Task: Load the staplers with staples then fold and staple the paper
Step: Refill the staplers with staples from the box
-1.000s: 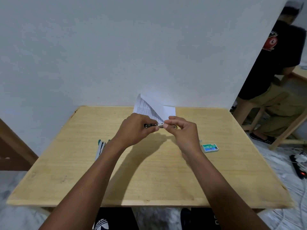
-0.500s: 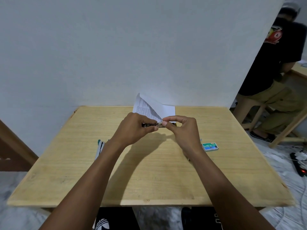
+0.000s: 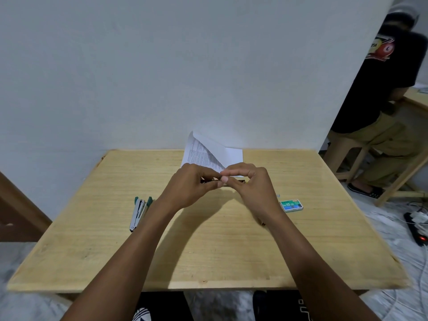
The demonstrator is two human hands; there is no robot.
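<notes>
My left hand (image 3: 188, 187) grips a small dark stapler (image 3: 240, 181) above the middle of the wooden table (image 3: 208, 251); most of the stapler is hidden by my fingers. My right hand (image 3: 251, 185) meets it from the right, thumb and forefinger pinched at the stapler's top, with whatever they pinch too small to make out. A folded printed paper (image 3: 208, 154) leans against the wall just behind my hands. A second stapler (image 3: 139, 212), green and silver, lies hinged wide apart at the left. A green staple box (image 3: 291, 205) lies at the right.
A white wall rises right behind the table's far edge. A person in a black shirt sits on a stool (image 3: 347, 154) at another table to the right. A power strip with cables (image 3: 416, 230) lies on the floor at the right.
Both hands stayed at the same spot over the table. My right fingers shifted slightly left and closed in over the stapler's top beside my left thumb.
</notes>
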